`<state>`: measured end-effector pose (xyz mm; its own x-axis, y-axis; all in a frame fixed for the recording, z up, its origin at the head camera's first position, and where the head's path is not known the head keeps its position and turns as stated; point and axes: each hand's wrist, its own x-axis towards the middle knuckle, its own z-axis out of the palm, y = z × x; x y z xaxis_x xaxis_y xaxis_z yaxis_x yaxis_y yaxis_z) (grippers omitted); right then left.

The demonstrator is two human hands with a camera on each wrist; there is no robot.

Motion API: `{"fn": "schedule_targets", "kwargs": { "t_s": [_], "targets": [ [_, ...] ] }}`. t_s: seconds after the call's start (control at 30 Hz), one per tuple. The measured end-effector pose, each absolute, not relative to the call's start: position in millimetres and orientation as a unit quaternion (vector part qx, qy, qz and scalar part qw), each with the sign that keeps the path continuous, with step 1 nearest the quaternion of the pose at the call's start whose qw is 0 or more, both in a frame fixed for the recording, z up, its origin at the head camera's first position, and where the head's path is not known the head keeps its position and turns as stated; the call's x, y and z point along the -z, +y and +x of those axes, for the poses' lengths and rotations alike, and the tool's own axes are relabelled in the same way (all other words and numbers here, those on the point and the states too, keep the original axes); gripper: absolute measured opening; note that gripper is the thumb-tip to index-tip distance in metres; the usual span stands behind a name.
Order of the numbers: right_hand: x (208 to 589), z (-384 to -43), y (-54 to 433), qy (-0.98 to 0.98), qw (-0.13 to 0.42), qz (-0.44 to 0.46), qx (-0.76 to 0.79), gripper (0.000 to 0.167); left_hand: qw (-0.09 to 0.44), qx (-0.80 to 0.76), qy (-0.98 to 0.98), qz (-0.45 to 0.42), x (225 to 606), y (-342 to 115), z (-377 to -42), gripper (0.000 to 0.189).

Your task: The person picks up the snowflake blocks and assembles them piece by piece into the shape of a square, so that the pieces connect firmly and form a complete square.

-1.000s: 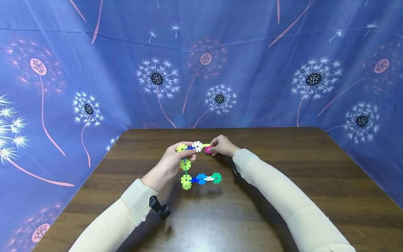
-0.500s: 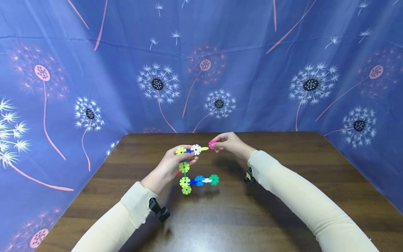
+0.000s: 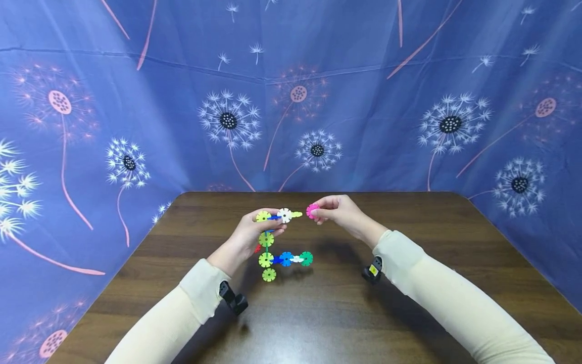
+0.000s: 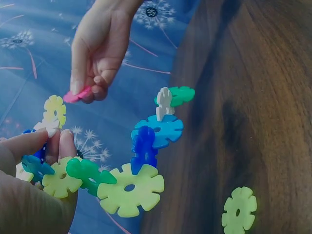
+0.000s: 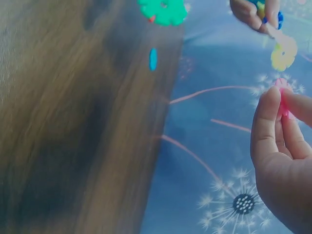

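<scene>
pink disc (image 3: 311, 211) and disc chain (image 3: 266, 239), held apart over the table (image 3: 318, 323).
pink disc: pinched in right hand (image 3: 343, 211), just right of the chain's yellow end disc (image 3: 296, 215), small gap between, right hand nearer the gap; round, no long axis, face toward the head camera. disc chain: gripped in left hand (image 3: 247, 232), c-shaped, open to the right; top arm's long axis runs left to right, pointing at the pink disc.

disc chain (image 3: 266, 239) left of right hand (image 3: 343, 211) | curtain (image 3: 364, 101) behind table (image 3: 318, 313)
</scene>
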<state>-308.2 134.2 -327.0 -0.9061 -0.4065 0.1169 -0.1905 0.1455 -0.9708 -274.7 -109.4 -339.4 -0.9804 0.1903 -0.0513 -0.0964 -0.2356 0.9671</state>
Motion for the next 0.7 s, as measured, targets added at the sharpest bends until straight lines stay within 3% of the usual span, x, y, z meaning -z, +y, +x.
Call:
{"fn": "schedule_targets", "kwargs": {
  "t_s": [0.7],
  "targets": [
    [320.1, -291.4, 127.6, 0.756, 0.07, -0.227, 0.61, 0.024, 0.088, -0.767, 0.634, 0.049, 336.9, -103.9, -269.0, 0.029]
  ]
}}
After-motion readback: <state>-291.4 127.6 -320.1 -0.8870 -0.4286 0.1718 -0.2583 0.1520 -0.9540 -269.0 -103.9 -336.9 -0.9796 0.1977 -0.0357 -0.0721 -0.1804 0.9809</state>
